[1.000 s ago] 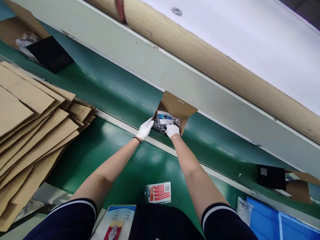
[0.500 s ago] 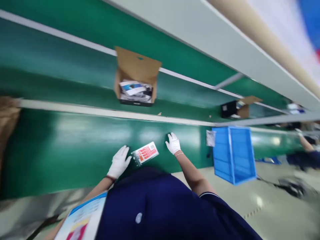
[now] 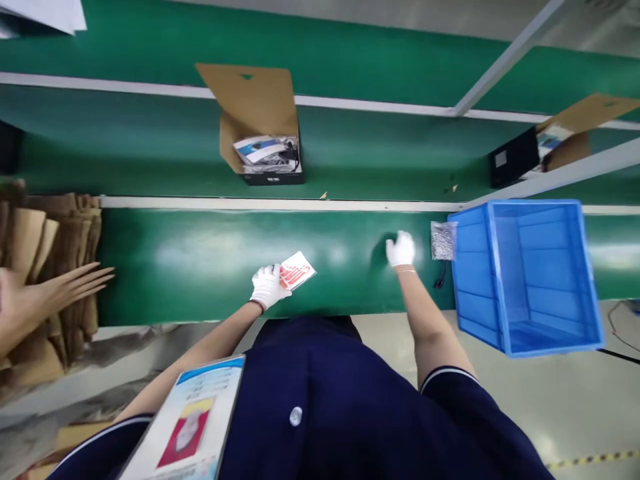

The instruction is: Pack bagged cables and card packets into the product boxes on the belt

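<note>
From the head camera, the gloved left hand (image 3: 267, 285) pinches the near edge of a red-and-white packet (image 3: 297, 272) lying on the green table (image 3: 190, 260) close to the person's body. The gloved right hand (image 3: 401, 248) hovers loosely curled and holding nothing, just beside a small silvery bag (image 3: 443, 240) that leans against the blue crate (image 3: 530, 273). On the far belt stands an open cardboard box (image 3: 260, 127) with printed inserts inside.

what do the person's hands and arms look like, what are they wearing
Both hands wear white gloves: left hand, right hand. A dark band circles the left wrist, a thin bracelet the right. Forearms are bare below short navy sleeves edged with a white stripe.
</note>
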A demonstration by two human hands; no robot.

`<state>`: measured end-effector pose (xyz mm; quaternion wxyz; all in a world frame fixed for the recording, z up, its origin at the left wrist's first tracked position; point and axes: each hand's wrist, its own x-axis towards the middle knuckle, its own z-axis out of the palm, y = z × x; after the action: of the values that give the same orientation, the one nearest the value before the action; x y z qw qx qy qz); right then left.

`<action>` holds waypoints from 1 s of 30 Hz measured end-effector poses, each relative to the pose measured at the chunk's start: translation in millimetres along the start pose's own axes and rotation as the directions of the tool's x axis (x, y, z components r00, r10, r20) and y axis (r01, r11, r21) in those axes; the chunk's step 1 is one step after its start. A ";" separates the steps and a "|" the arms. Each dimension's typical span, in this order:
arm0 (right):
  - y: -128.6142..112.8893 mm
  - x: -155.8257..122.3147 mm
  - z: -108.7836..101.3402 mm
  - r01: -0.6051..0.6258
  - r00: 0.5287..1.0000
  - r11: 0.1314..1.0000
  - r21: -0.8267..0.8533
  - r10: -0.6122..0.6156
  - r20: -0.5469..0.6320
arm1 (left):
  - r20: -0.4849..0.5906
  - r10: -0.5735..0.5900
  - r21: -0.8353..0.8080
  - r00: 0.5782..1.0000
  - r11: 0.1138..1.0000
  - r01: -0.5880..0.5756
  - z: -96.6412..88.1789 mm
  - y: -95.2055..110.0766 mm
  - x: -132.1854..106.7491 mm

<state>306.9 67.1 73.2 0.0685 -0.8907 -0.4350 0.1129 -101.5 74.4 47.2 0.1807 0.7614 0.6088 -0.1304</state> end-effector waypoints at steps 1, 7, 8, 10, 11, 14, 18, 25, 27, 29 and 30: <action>-21.3 -12.8 13.4 0.122 0.990 0.991 0.050 -0.125 0.065 | 0.023 -0.038 0.013 0.999 0.999 0.038 2.6 8.6 4.8; -108.6 -98.0 71.7 0.168 0.784 0.889 0.425 -0.382 0.490 | 0.068 -0.164 -0.070 0.984 0.983 0.169 10.9 31.6 22.4; -113.2 -105.5 76.0 0.135 0.752 0.874 0.467 -0.397 0.526 | 0.064 -0.182 -0.098 0.981 0.977 0.188 11.3 33.9 22.8; -117.2 -113.8 80.5 0.096 0.707 0.849 0.520 -0.426 0.564 | 0.057 -0.203 -0.178 0.977 0.961 0.210 12.2 39.1 21.8; -117.8 -115.5 81.0 0.080 0.688 0.836 0.543 -0.440 0.577 | 0.056 -0.209 -0.234 0.976 0.948 0.216 12.8 42.0 20.4; -117.5 -114.6 76.8 -0.013 0.587 0.767 0.641 -0.514 0.626 | 0.113 -0.197 -0.480 0.974 0.848 0.227 14.1 51.4 12.8; -109.3 -107.4 54.3 -0.124 0.603 0.665 0.736 -0.539 0.588 | 0.195 -0.092 -0.865 0.976 0.454 0.216 9.2 68.0 -0.6; -82.3 -122.3 -2.3 -0.328 0.688 0.435 0.838 -0.498 0.528 | -0.058 -0.033 -0.924 0.998 -0.377 -0.066 -39.9 108.2 -9.3; -85.4 -131.6 -8.7 -0.240 0.712 0.419 0.876 -0.537 0.452 | -0.113 -0.013 -0.856 0.994 -0.506 -0.104 -56.2 116.7 -11.2; -92.7 -136.9 -13.2 -0.172 0.780 0.368 0.914 -0.516 0.355 | -0.125 0.013 -0.809 0.992 -0.580 -0.094 -69.2 122.8 -14.4; -96.6 -137.8 -16.0 -0.142 0.805 0.349 0.926 -0.503 0.313 | -0.123 0.034 -0.794 0.992 -0.602 -0.078 -74.2 125.1 -16.4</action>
<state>155.7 16.9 129.4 0.4375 -0.5627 -0.3957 0.5790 15.1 67.9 135.5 0.7611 0.2178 0.3422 0.5061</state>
